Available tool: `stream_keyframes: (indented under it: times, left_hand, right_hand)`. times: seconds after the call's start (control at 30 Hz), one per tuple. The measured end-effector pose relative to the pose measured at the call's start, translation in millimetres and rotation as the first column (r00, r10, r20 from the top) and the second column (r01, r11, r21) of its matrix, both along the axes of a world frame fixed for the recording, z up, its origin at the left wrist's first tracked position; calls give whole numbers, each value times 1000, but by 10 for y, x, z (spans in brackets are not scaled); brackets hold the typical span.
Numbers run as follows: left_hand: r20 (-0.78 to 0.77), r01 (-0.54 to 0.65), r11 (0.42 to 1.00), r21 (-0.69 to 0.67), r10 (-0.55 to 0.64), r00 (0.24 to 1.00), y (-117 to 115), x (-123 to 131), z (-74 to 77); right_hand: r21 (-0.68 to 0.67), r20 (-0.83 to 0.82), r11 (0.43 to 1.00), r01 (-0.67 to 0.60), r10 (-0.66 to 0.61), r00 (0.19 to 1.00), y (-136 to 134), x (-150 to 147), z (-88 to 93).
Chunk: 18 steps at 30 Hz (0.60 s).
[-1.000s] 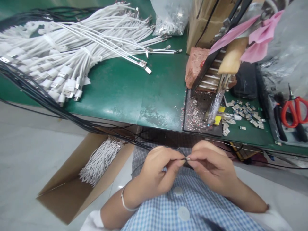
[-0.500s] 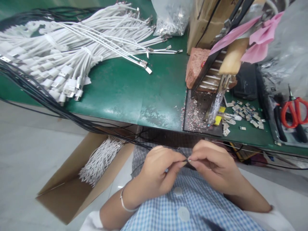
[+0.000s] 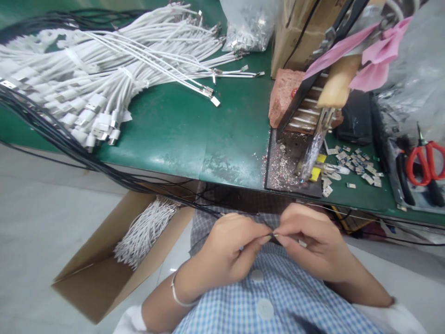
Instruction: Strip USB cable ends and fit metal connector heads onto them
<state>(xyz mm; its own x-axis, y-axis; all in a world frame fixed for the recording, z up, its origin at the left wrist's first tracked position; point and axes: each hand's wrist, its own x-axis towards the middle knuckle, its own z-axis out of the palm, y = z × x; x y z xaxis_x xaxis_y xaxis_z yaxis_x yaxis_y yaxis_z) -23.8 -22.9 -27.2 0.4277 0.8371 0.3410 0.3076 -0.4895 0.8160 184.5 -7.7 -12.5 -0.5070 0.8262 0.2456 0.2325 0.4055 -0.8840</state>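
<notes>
My left hand (image 3: 236, 246) is closed in a pinch on the dark end of what looks like a black cable (image 3: 273, 235), in front of my apron below the bench edge. Fingertip to fingertip with it, my right hand (image 3: 309, 239) pinches the light tip of that end. A small silver piece (image 3: 302, 242) shows between the curled fingers of my right hand; its kind is too small to make out. My fingers hide most of what they hold. Several black cables (image 3: 114, 174) run along the bench edge toward my left hand.
White USB cables (image 3: 139, 60) lie bundled on the green bench (image 3: 167, 120). A soldering iron (image 3: 321, 134) hangs above a dark plate (image 3: 278, 178) by a brick (image 3: 283, 93). Small metal connectors (image 3: 361, 162) lie beside red-handled pliers (image 3: 426, 162). A cardboard box (image 3: 86, 297) holds white cables.
Both hands have shifted very slightly to the right, still pinching at the same spot. The silver piece in my right hand now shows more clearly.
</notes>
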Motion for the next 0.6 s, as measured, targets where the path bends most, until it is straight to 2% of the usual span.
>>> stream_keyframes:
  times: [0.13,0.23,0.3,0.47,0.6]
  left_hand:
    - [-57,4,1000,20,-3,998,13,-7,12]
    - [-78,-7,999,32,10,997,1,-9,26]
    - [-77,-16,999,42,19,997,-13,-7,27]
    - [-79,-27,999,39,30,996,-29,2,24]
    - [-87,-20,999,44,24,996,-18,-3,41]
  right_hand:
    - [163,141,986,-21,-2,990,25,26,49]
    - [317,213,948,-30,-41,976,20,18,57]
    - [372,221,928,-22,-66,973,7,4,44]
    - [398,221,917,-10,-85,971,-8,-13,12]
    - [313,200,949,-28,-37,979,21,3,29]
